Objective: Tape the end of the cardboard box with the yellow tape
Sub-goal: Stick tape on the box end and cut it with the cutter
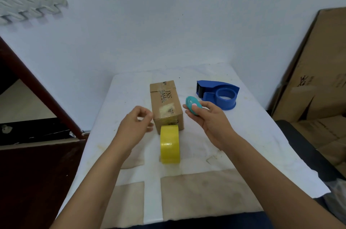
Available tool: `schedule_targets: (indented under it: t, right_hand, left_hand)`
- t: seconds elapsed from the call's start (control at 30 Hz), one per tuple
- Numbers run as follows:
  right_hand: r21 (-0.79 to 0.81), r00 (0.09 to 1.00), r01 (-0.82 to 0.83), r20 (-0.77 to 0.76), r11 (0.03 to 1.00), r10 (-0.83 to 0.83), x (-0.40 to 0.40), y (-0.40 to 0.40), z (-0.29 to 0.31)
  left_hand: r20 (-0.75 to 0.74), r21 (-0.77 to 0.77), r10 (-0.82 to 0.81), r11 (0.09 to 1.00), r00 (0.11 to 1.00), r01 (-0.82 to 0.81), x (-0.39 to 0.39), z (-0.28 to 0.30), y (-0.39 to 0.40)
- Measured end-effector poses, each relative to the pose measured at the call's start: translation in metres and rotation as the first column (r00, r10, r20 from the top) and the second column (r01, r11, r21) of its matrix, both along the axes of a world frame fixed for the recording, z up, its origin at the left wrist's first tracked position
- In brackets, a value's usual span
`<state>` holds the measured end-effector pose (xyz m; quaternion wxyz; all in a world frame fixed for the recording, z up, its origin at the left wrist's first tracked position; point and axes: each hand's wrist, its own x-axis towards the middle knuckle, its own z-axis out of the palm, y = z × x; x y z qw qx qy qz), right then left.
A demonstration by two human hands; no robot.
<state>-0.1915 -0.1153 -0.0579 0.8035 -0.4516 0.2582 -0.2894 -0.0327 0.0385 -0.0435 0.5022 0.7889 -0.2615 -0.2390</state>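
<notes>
A small brown cardboard box (165,103) lies lengthwise in the middle of the white table (252,135), its near end facing me. A roll of yellow tape (170,144) stands on edge right in front of that end, touching or almost touching it. My left hand (135,125) hovers just left of the box's near corner, fingers loosely curled, holding nothing I can see. My right hand (207,118) is raised to the right of the box and grips a small teal oval cutter (192,105) between thumb and fingers.
A blue tape dispenser (219,93) without a roll lies behind my right hand. Large cardboard sheets (318,78) lean at the right. A dark wooden frame (37,97) stands left of the table. Brown patches mark the table's near edge.
</notes>
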Motion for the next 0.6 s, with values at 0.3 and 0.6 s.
schedule_targets:
  t: [0.3,0.6]
  right_hand:
    - [-0.646,0.952,-0.196,-0.305,0.738,-0.015,0.023,0.004,0.013]
    - [-0.775,0.875,-0.424,-0.483,0.469,-0.007,0.03,0.0,0.015]
  left_hand:
    - [-0.583,0.036,-0.061,0.994,0.81,0.1,-0.03,-0.003,0.0]
    - [-0.781,-0.149,-0.149,0.988,0.607,0.052,-0.038,-0.006,0.0]
